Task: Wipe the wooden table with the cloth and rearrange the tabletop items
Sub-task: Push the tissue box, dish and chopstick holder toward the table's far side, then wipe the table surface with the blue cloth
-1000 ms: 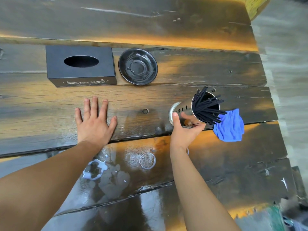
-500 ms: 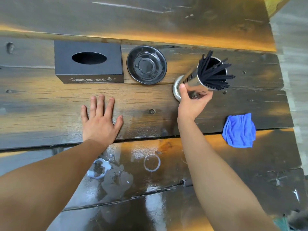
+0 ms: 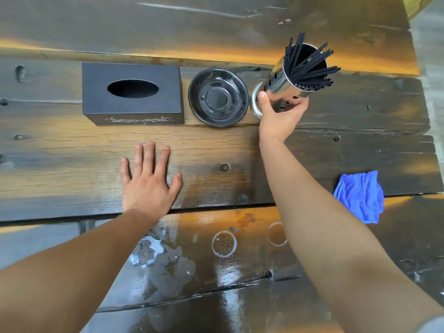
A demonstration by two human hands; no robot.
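Note:
My right hand (image 3: 280,117) grips a shiny metal holder (image 3: 287,88) full of black chopsticks (image 3: 310,66), standing just right of a black dish (image 3: 218,97). Left of the dish sits a black tissue box (image 3: 132,92). These three form a row across the wooden table (image 3: 72,152). My left hand (image 3: 149,181) lies flat on the planks with fingers spread, holding nothing. A crumpled blue cloth (image 3: 359,195) lies loose to the right of my right forearm.
Wet patches, a milky puddle (image 3: 149,251) and white ring marks (image 3: 224,243) cover the near plank between my arms. The table's right edge (image 3: 430,131) borders a grey floor. A raised plank runs along the far side.
My right hand carried the chopstick holder from beside the cloth up to the far side, next to the black dish. The left hand stayed flat on the table.

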